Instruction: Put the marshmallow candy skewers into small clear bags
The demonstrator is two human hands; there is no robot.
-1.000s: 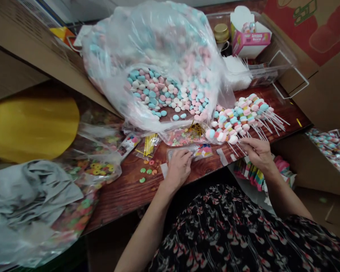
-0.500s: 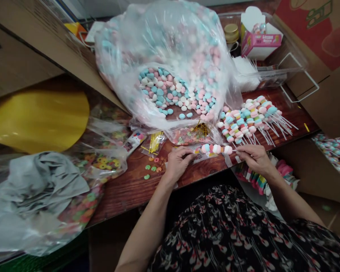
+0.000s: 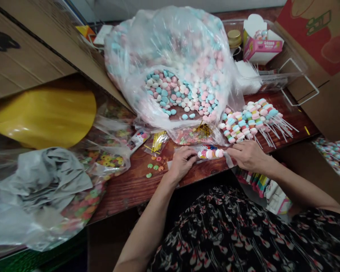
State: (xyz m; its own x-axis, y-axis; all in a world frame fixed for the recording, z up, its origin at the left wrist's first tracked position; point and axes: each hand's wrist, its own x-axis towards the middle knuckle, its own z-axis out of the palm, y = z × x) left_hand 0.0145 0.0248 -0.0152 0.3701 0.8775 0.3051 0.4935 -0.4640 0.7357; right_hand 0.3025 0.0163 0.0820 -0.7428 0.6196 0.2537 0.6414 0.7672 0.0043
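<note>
Between my hands lies a candy skewer [image 3: 212,153] of pink, white and coloured sweets, partly inside a clear printed plastic bag [image 3: 200,158]. My left hand [image 3: 183,160] pinches the bag at its left end. My right hand [image 3: 248,155] is closed at the skewer's right end, where its stick is hidden by the fingers. Just beyond the right hand, a pile of finished-looking candy skewers [image 3: 245,120] rests with white sticks toward the lower right. A big clear bag of marshmallow sweets [image 3: 170,41] lies open behind, showing pink, blue and white pieces.
Loose gummy rings [image 3: 154,166] and gold twist ties [image 3: 158,141] lie left of my hands. Farther left are a grey cloth [image 3: 48,177] and bags of gummies [image 3: 110,160]. A plastic tray [image 3: 296,71] stands back right, and cardboard boxes [image 3: 31,49] flank the table.
My right hand has moved left, closer to my left hand, and the skewer has slid left, deeper into the bag. The whole view has shifted slightly.
</note>
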